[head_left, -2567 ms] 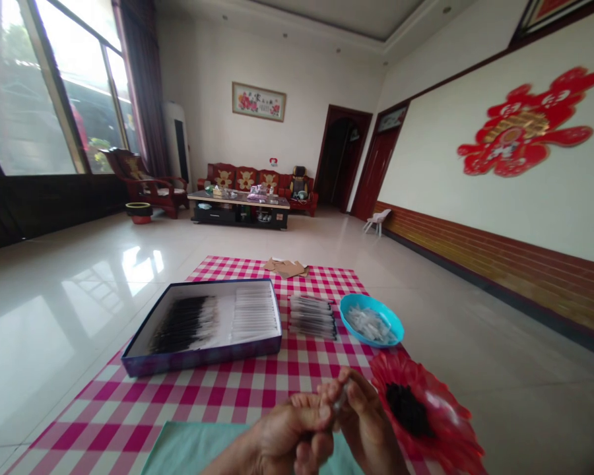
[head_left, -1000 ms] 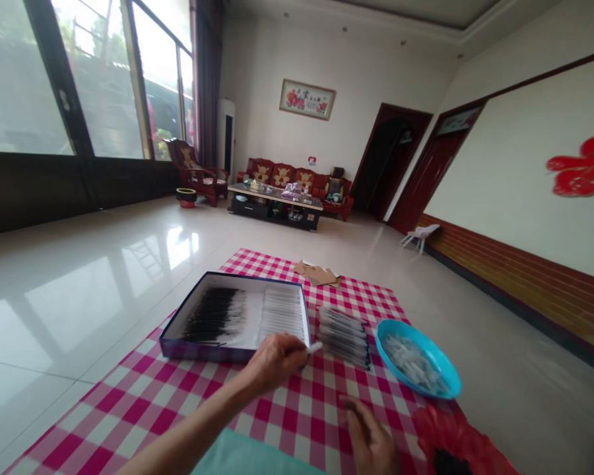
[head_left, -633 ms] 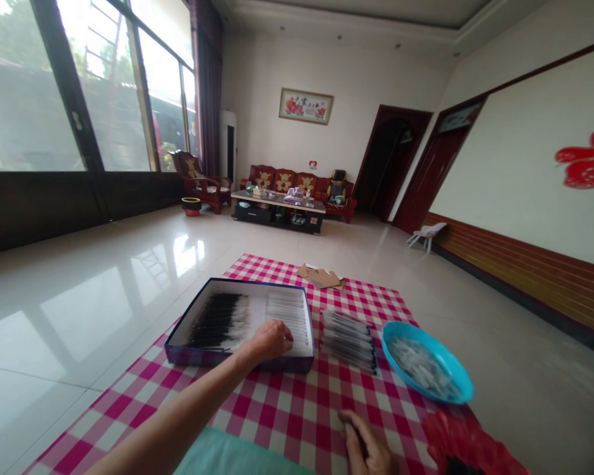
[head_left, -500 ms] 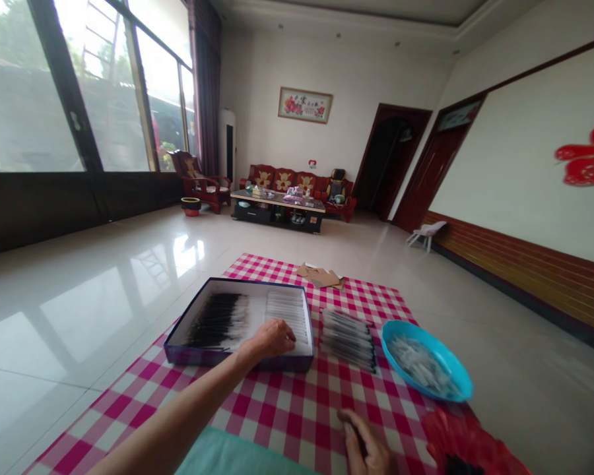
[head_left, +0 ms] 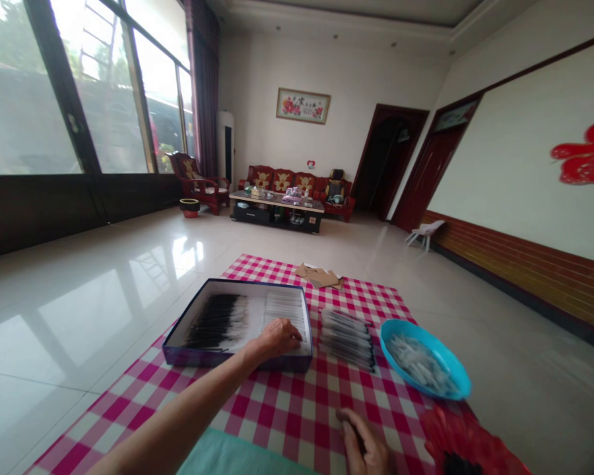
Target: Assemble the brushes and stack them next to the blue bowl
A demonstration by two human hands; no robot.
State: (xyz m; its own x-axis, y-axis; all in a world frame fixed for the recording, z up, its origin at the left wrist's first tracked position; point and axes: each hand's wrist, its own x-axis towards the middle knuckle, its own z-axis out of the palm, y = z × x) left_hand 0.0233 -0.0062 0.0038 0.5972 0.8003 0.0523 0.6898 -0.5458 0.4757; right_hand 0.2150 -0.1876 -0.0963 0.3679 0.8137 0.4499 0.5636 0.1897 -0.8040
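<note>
My left hand (head_left: 280,338) reaches into a shallow dark-blue box (head_left: 237,358) with a white inside. Its fingers are bent down and closed over the row of clear, pale tubes (head_left: 283,307) on the box's right side. Whether a tube is between the fingertips is hidden. Black thin sticks, like pen refills (head_left: 216,320), lie in a row in the left half. My right hand (head_left: 366,445) rests low on the checked cloth, fingers curled in, with nothing visible in them. Ahead of it lies a stack of clear, dark-ended pens (head_left: 347,338).
A blue basin (head_left: 459,389) holding many small clear pieces (head_left: 418,361) stands on the right. Nearer me is a red, blurred thing (head_left: 468,435) with black inside. Torn cardboard (head_left: 321,276) lies at the far edge of the pink-and-white cloth (head_left: 277,402). Pale green fabric (head_left: 237,455) shows below.
My left hand has shifted slightly to the right over the clear tubes. My right hand has hardly moved. The view has shifted very slightly.
</note>
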